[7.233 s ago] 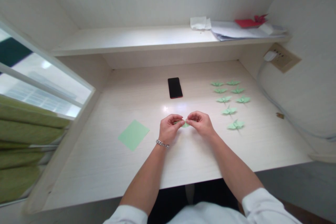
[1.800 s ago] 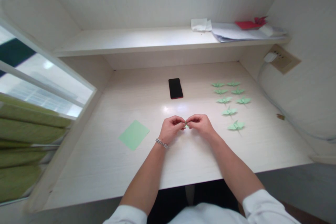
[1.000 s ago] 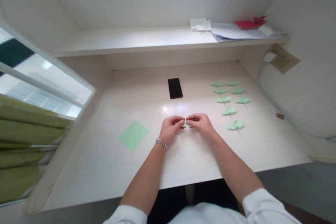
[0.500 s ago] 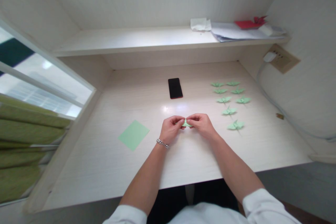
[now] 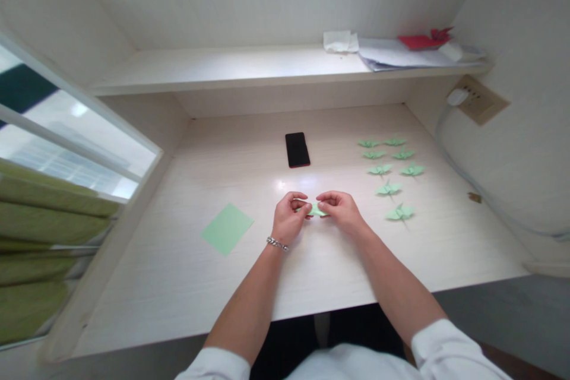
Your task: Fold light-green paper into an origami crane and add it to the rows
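The left hand (image 5: 289,217) and right hand (image 5: 341,211) each pinch one end of a small, creased pale-green folded paper piece (image 5: 315,209) over the pale wood-grain desk (image 5: 178,285), on the person's side of the glossy black rectangular phone (image 5: 297,149). Right of the phone stand matte green folded paper cranes (image 5: 388,189). Left of the phone and closer to the person lies a flat green square sheet (image 5: 227,228), with bare desktop from it to the front edge.

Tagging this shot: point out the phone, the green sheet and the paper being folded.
phone (image 5: 297,149): head view, screen centre.
green sheet (image 5: 227,228): head view, centre.
folded paper (image 5: 316,210): head view, exposed middle part.
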`<state>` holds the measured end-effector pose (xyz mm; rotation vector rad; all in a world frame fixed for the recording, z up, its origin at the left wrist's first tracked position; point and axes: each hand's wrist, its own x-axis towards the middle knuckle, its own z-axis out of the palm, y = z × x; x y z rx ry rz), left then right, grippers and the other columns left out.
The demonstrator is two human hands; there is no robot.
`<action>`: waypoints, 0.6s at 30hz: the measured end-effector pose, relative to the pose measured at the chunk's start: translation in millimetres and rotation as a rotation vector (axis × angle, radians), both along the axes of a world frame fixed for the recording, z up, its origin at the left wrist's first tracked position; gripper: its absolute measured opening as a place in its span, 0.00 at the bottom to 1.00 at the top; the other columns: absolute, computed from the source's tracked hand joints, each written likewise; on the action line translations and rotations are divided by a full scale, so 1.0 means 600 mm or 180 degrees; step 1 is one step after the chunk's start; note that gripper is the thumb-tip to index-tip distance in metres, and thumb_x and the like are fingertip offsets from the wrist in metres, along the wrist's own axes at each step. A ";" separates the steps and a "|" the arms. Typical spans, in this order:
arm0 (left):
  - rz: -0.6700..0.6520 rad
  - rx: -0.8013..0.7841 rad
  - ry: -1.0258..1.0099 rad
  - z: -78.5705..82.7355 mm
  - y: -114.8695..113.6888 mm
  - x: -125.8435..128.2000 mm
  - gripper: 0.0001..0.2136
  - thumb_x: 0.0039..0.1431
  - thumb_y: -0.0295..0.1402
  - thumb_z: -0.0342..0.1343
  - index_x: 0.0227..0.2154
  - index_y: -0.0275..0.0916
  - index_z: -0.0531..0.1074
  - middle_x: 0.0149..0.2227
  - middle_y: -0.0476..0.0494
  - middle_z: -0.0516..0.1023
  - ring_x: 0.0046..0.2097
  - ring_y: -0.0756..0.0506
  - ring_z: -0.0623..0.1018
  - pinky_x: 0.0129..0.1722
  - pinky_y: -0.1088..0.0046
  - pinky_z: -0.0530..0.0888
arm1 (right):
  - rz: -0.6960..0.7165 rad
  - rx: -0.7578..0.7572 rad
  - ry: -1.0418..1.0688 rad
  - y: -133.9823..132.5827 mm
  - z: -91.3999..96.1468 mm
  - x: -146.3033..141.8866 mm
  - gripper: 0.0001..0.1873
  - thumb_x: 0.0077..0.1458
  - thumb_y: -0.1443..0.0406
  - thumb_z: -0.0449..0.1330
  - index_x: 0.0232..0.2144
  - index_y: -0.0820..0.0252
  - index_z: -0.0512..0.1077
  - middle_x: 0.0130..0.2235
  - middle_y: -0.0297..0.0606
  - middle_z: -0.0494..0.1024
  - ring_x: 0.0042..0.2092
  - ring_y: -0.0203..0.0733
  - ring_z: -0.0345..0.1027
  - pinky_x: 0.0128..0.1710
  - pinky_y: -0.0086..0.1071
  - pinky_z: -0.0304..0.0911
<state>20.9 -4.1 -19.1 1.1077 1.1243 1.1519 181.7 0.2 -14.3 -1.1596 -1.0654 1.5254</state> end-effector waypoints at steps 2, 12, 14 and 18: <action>0.0019 -0.0021 -0.0027 0.000 0.002 -0.001 0.16 0.46 0.33 0.63 0.37 0.35 0.67 0.25 0.49 0.75 0.25 0.51 0.76 0.25 0.75 0.76 | 0.0078 -0.0034 0.0100 0.001 0.000 0.004 0.17 0.40 0.60 0.68 0.33 0.62 0.74 0.27 0.35 0.76 0.29 0.37 0.70 0.30 0.33 0.69; -0.0013 -0.0069 -0.0083 0.001 0.003 -0.003 0.16 0.46 0.34 0.63 0.38 0.34 0.68 0.25 0.49 0.75 0.26 0.51 0.76 0.28 0.73 0.77 | 0.0137 0.0250 -0.0064 0.008 -0.013 0.007 0.17 0.41 0.61 0.66 0.35 0.60 0.70 0.25 0.31 0.73 0.27 0.34 0.67 0.27 0.29 0.66; -0.0163 -0.0087 -0.0191 0.003 0.004 -0.004 0.17 0.48 0.34 0.62 0.40 0.34 0.69 0.27 0.47 0.76 0.28 0.50 0.76 0.29 0.72 0.78 | 0.0102 0.0261 -0.0048 0.009 -0.013 0.008 0.17 0.41 0.62 0.66 0.34 0.59 0.69 0.25 0.31 0.73 0.26 0.34 0.67 0.25 0.28 0.65; -0.0356 -0.0187 -0.0302 0.008 0.006 -0.007 0.19 0.49 0.35 0.61 0.43 0.33 0.69 0.30 0.44 0.77 0.31 0.48 0.78 0.32 0.70 0.78 | 0.0073 0.0222 -0.0110 0.009 -0.012 0.012 0.17 0.40 0.62 0.66 0.34 0.59 0.67 0.25 0.31 0.73 0.26 0.35 0.67 0.25 0.29 0.64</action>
